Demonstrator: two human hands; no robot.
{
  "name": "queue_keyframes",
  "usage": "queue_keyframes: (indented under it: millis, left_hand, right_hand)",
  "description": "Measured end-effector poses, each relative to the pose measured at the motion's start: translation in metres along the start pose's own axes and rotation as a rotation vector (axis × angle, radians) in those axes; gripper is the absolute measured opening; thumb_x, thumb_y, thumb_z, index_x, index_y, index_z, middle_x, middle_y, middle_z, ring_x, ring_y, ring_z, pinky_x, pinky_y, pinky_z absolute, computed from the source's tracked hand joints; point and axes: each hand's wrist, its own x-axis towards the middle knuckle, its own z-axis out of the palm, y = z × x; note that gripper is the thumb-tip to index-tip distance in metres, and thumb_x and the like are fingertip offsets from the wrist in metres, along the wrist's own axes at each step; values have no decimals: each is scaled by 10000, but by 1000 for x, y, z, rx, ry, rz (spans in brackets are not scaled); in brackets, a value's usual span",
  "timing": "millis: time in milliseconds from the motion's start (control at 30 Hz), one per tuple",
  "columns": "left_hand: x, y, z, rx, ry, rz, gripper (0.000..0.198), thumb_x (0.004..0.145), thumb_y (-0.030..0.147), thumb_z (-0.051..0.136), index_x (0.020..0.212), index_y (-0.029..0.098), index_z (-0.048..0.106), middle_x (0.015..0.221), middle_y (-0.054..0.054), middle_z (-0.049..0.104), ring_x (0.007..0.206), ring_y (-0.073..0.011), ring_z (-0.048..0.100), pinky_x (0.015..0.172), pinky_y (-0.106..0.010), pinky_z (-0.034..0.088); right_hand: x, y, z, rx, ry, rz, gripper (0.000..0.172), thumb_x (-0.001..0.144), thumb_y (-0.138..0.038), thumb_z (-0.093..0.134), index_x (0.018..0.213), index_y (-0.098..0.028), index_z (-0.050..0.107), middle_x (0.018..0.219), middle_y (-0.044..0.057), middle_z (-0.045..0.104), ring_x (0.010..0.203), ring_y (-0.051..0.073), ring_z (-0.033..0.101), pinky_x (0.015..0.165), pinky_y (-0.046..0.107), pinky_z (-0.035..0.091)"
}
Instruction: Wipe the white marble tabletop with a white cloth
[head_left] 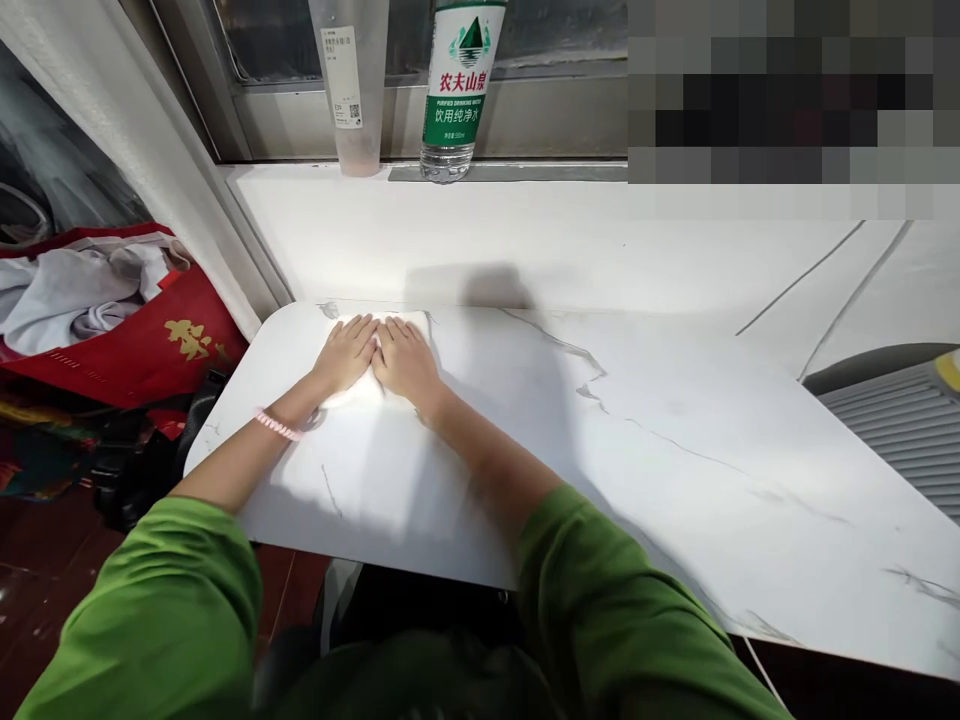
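Note:
Both of my hands lie flat, side by side, on a white cloth spread near the far left corner of the marble-patterned table. My left hand presses on the cloth's left half with its fingers stretched out, pointing away from me. Close against it, my right hand rests palm down, fingers extended on the right half. The thumbs nearly touch. A pink coiled band circles my left wrist. Parts of the cloth under the palms are hidden.
On the window ledge stand a clear plastic cup and a water bottle with a green and white label. A red bag holding white fabric sits left of the table. At the right is a grey ribbed object, near thin cables.

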Motion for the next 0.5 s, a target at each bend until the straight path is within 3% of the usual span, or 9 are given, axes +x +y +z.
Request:
queue_keyframes:
  millis: [200,300,400,500]
  left_hand:
    - [-114,-25,-9,23,57,24,555,1013,279,187,1506,106,372,1598,-115,357,1502,-212,265,1242,-439,173]
    - [-165,-40,-19,17,51,-9,567,1013,314,165,1511,130,364,1602,-99,353,1501,-202,269,1242,-446,185]
    - [-195,-50,-28,4,48,-56,572,1010,327,152,1509,152,371,1603,-86,354,1500,-197,271,1241,-455,191]
    - [-201,-55,-33,-15,54,-93,577,1005,334,152,1489,141,398,1584,-89,388,1489,-195,299,1238,-447,207]
  right_hand:
    - [-55,-87,-12,-12,-52,-103,585,950,-262,376,1407,92,468,1464,279,487,1390,373,424,1188,500,270]
    - [-73,-130,-14,-50,-70,-156,601,956,-340,375,1433,7,488,1474,201,512,1402,361,414,1199,482,270]
    - [-79,-157,-12,-38,-87,-156,588,945,-375,392,1446,-86,499,1471,122,535,1412,345,404,1207,479,255]
    - [-74,-166,-8,11,-114,-140,610,941,-366,424,1450,-33,473,1480,166,511,1421,362,385,1208,498,249]
